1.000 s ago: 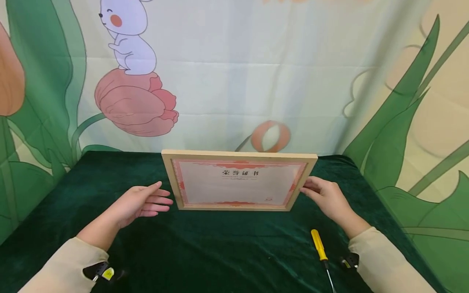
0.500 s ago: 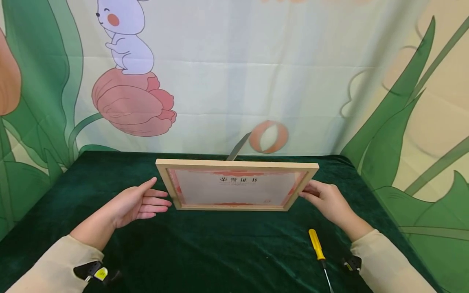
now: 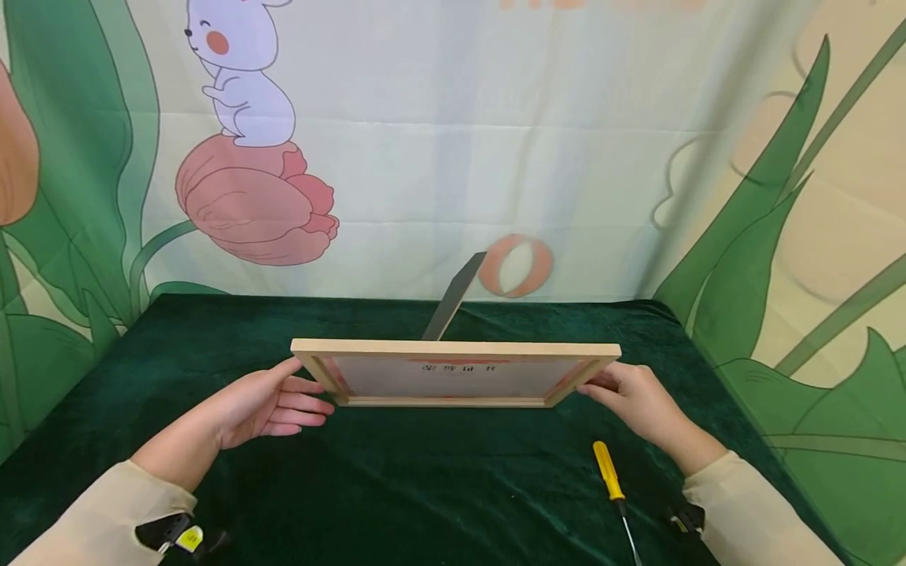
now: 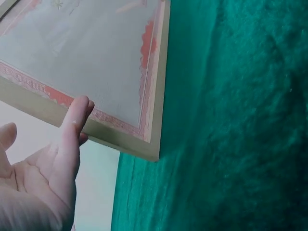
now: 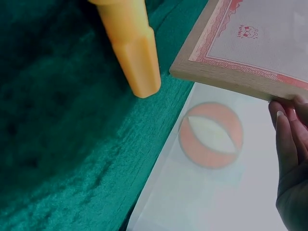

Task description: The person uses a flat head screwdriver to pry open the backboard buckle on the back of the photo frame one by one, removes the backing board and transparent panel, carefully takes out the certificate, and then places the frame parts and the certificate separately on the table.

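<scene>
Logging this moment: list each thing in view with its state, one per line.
Light wooden picture frame with certificate: tilted forward, bottom edge on cloth.
Grey back stand: folded out, sticking up.
Yellow-handled screwdriver: lying untouched.
Left hand: open, touching frame's side.
Right hand: fingers on frame's side.

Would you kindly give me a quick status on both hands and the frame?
Left hand open, fingertips at frame's left edge. Right hand holds right edge. Wooden frame tipped forward, stand raised behind. Yellow screwdriver lies clear.

Bright even light, soft shadows; head view sharp; wrist views blurry up close, no glare.
</scene>
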Action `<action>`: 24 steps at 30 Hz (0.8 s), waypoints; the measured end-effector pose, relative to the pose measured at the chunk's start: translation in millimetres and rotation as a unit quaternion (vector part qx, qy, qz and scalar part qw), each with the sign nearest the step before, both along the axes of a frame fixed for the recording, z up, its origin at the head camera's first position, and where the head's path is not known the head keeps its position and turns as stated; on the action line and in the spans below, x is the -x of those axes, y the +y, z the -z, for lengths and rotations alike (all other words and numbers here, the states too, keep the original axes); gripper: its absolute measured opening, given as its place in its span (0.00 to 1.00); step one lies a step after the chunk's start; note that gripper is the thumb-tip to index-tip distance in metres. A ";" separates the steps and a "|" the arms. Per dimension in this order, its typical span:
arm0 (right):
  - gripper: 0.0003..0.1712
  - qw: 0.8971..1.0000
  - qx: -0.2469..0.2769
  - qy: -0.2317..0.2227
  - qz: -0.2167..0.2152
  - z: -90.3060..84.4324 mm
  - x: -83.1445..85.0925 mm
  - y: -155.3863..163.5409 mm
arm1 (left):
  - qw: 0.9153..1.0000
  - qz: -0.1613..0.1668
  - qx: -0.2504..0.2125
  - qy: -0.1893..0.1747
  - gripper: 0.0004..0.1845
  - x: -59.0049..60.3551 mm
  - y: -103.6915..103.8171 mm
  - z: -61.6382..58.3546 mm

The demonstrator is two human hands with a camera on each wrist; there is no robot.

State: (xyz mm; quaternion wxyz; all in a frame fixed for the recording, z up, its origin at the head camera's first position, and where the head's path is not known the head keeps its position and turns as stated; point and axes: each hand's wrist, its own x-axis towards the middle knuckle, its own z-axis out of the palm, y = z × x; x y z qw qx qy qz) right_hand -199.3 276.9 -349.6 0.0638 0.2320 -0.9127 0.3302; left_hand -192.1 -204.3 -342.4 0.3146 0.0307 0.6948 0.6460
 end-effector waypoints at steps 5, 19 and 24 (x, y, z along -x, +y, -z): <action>0.17 0.999 0.005 -0.031 0.006 -0.1 -2.8 -0.6 | 1.000 0.001 -0.003 0.000 0.39 -1.3 1.6 -0.6; 0.11 1.000 0.004 -0.008 -0.013 2.8 -9.7 2.5 | 0.997 0.046 -0.045 0.031 0.30 -11.6 1.8 1.2; 0.09 1.000 0.000 0.005 -0.017 3.4 -10.8 1.9 | 0.997 0.053 -0.053 0.036 0.28 -15.5 1.2 2.8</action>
